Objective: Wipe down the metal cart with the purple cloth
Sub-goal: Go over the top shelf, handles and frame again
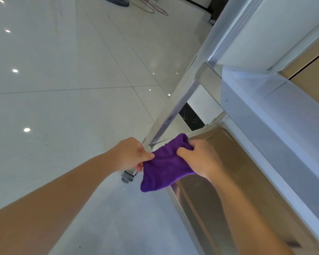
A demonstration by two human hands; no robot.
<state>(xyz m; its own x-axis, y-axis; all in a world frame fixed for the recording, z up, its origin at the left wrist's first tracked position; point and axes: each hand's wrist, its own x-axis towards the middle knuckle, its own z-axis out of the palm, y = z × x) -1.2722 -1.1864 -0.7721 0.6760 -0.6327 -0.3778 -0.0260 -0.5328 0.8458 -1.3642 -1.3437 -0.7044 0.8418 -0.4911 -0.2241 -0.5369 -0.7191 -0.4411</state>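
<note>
Fingers (184,150) of right hand (201,159) clench purple cloth (164,170). Left hand (131,153) pinches its edge, above metal cart (219,162) corner. No legible writing.

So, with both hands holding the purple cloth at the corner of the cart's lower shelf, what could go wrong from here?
1. The purple cloth is bunched between the left hand and right hand, so it may wipe only a narrow strip.
2. Fingers sit near the corner of the metal cart; its shelf edge could scrape them.
3. The caster suggests the cart may roll when pushed.
</note>
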